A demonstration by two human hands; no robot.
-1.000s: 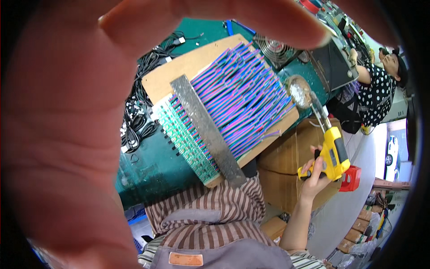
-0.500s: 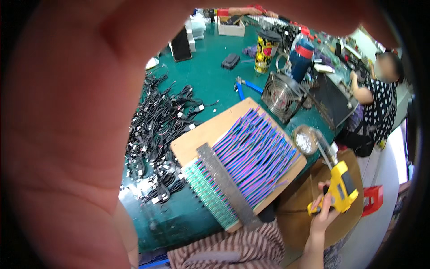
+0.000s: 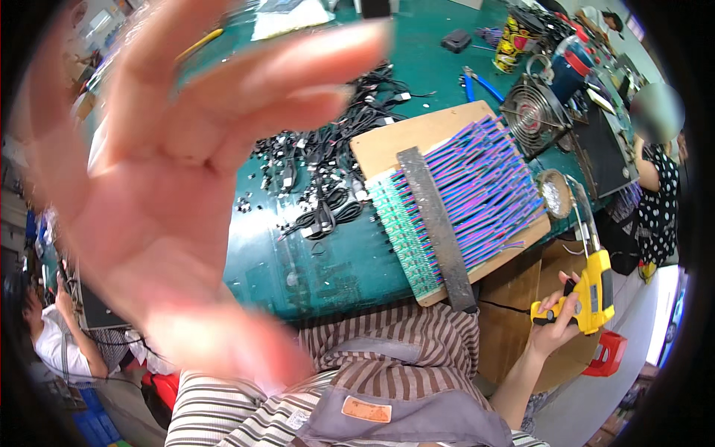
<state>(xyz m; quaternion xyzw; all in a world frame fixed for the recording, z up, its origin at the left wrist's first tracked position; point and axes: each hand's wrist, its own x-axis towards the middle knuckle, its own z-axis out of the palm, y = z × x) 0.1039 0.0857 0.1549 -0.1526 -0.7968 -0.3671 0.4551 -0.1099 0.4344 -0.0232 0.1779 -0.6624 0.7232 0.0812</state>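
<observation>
My left hand (image 3: 167, 201) is raised very close to the camera, large and partly blurred. Its fingers and thumb are apart, and nothing shows in it. At the right, my right hand (image 3: 553, 328) is wrapped round the handle of a yellow soldering gun (image 3: 594, 294), whose metal tip reaches up beside a round dish (image 3: 553, 192) of shiny material. Left of the gun lies a tan board (image 3: 410, 127) carrying a row of small green circuit boards (image 3: 402, 231). Purple and blue wires (image 3: 484, 194) fan out from them, with a flat metal bar (image 3: 436, 223) across the wires.
Black cables (image 3: 328, 208) are heaped behind my left hand. Beyond the tan board are blue-handled cutters (image 3: 482, 86), a small fan (image 3: 532, 115), a yellow patterned cup (image 3: 512, 45) and a dark blue bottle (image 3: 570, 74). A cardboard box (image 3: 514, 290) stands below the gun. Other people sit at both sides.
My left hand has moved back from the lens, so its fingers now show. The view has shifted, bringing the striped apron and left side into sight. My right hand keeps hold of the soldering gun.
</observation>
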